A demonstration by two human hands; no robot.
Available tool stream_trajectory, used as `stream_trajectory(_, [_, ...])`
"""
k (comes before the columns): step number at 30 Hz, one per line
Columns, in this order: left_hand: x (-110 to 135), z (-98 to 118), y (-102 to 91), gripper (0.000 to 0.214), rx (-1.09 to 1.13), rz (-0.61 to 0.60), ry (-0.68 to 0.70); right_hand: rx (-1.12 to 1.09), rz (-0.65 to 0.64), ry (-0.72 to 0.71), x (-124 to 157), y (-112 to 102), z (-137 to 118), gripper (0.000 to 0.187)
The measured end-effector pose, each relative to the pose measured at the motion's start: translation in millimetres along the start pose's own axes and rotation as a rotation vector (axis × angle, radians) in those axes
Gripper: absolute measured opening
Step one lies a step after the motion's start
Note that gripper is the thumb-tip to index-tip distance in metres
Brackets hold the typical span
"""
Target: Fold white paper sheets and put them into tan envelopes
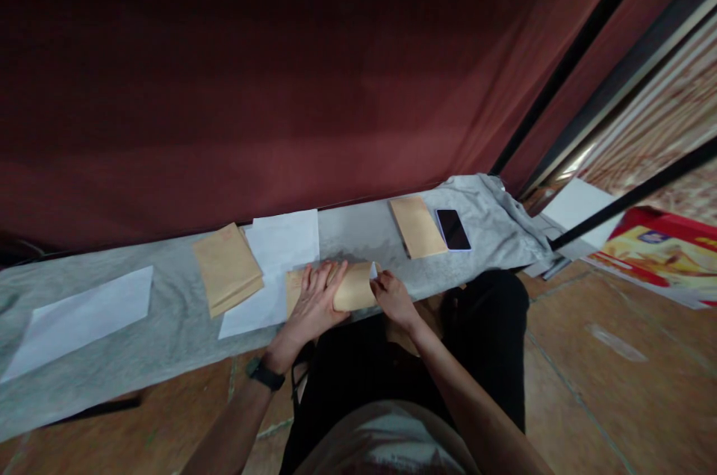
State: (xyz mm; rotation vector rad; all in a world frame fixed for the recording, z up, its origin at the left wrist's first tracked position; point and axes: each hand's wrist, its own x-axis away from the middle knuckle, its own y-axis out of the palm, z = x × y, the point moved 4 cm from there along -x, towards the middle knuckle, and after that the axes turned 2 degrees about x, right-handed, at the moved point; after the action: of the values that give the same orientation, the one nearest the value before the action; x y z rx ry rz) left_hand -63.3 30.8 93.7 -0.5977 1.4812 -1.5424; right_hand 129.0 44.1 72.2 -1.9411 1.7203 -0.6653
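From my end: envelope at the near edge of the cloth, between both hands. Left hand spread flat across it, fingers apart. Right hand pinching its right end, fingers drawn together; can't tell whether the white tip showing there is in the pinch too.

Progress, my judgement: this one looks partway, mostly brown with just that bit of white out, not yet closed up as far as I can see. Lying apart from the hands: brown stack to the left, partly over a white sheet; long sheet farther left; another envelope to the right, next to the phone. Whether those brown ones are filled or sealed, I can't tell.
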Motion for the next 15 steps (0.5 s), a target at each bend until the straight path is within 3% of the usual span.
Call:
stream_trajectory(4, [-1,-1,1.4,0.108,0.007,-0.001,-0.001,0.014,0.037,0.035,2,-1,2,0.018])
stream_trajectory(9, [-4,-1,0.7,0.105,0.007,0.008,0.003,-0.117,0.225,0.072,5,1,6,0.005])
stream_trajectory(15, [-8,-3,-4.0,0.107,-0.007,0.006,0.010,-0.481,0.301,0.146,3,2,13,0.033])
